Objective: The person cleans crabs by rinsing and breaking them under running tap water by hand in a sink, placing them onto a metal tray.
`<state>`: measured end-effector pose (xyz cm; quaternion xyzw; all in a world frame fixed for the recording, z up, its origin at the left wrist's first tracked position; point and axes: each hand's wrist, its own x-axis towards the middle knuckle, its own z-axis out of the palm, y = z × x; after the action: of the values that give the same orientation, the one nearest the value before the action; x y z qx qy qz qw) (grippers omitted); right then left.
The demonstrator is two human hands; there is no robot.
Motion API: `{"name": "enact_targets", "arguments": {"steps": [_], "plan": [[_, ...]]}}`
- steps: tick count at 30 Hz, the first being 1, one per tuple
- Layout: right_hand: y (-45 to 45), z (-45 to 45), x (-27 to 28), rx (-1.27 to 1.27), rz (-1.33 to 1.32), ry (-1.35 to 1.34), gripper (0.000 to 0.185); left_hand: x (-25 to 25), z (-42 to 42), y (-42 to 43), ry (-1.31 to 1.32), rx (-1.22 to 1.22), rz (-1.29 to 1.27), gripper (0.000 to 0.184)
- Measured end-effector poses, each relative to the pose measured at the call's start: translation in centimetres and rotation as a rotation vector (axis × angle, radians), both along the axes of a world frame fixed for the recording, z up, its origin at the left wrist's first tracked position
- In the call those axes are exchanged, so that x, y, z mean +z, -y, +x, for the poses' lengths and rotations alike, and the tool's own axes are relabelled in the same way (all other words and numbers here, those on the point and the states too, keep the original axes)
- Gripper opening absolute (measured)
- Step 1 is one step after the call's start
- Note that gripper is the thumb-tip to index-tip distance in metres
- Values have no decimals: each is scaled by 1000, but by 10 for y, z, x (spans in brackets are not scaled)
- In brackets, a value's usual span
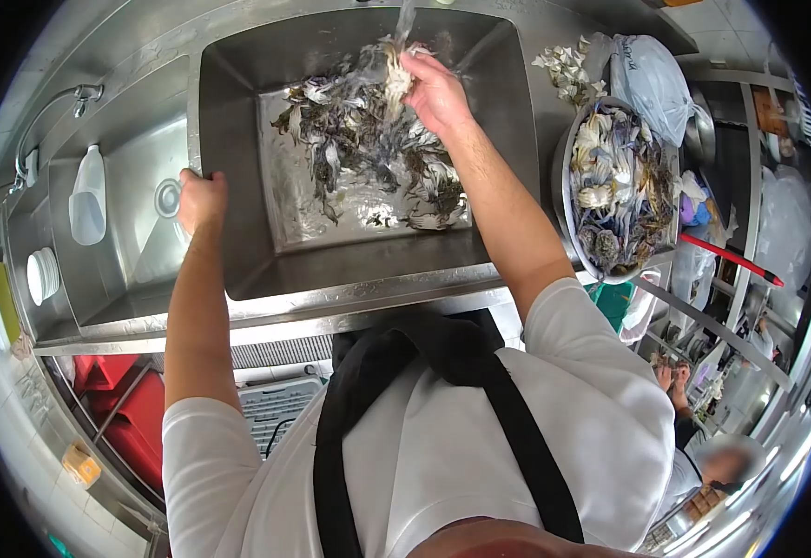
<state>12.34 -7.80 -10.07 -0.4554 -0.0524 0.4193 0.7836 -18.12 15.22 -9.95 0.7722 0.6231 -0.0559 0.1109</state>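
Note:
Under the running water (405,20) at the back of the large steel sink (354,265), my right hand (438,93) pinches a pale, whitish piece (396,88) that looks like cut crab. Below it, many dark, white and bluish crab pieces (326,172) lie in shallow water on the sink floor. My left hand (203,200) is closed over the sink's left rim, its fingers partly hidden. To the right of the sink, a large metal bowl (563,200) is heaped with similar white, brown and blue-purple crab pieces (610,177).
A smaller basin (131,270) on the left holds a white bottle (89,200) and stacked white dishes (43,276). A tap (80,98) arches there. Beside the bowl are a filled plastic bag (652,88), white scraps (568,73) and a red handle (731,259). Another person (703,465) works at lower right.

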Motion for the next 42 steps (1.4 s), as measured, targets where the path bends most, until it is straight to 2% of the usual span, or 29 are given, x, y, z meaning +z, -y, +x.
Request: {"name": "enact_targets", "arguments": {"steps": [9, 11, 15, 18, 20, 27, 29, 33, 35, 38, 42], "plan": [[2, 1, 8, 43, 36, -128, 23, -1, 0, 1, -14, -8, 26, 48], [2, 2, 7, 80, 3, -3, 25, 2, 1, 3, -5, -11, 20, 47], [1, 3, 12, 96, -20, 27, 26, 4, 1, 3, -11, -2, 18, 47], [-2, 6, 9, 68, 12, -101, 26, 2, 1, 2, -13, 5, 16, 47], [-6, 5, 6, 114, 14, -6, 24, 1, 0, 1, -7, -1, 15, 48], [-15, 6, 7, 31, -19, -64, 17, 2, 0, 0, 4, -2, 17, 48], [-17, 7, 5, 35, 118, -92, 21, 4, 1, 1, -11, 2, 7, 47], [-20, 6, 8, -36, 89, -181, 30, 7, 3, 2, -12, 6, 3, 47], [-22, 4, 11, -150, 9, -208, 37, 12, 4, 4, 1, 29, -24, 47], [-24, 10, 2, -126, 26, -178, 44, 7, 2, 1, -19, 22, -8, 48], [-22, 12, 1, -61, 68, -131, 44, 8, 3, 1, -21, 23, -21, 49]]}}
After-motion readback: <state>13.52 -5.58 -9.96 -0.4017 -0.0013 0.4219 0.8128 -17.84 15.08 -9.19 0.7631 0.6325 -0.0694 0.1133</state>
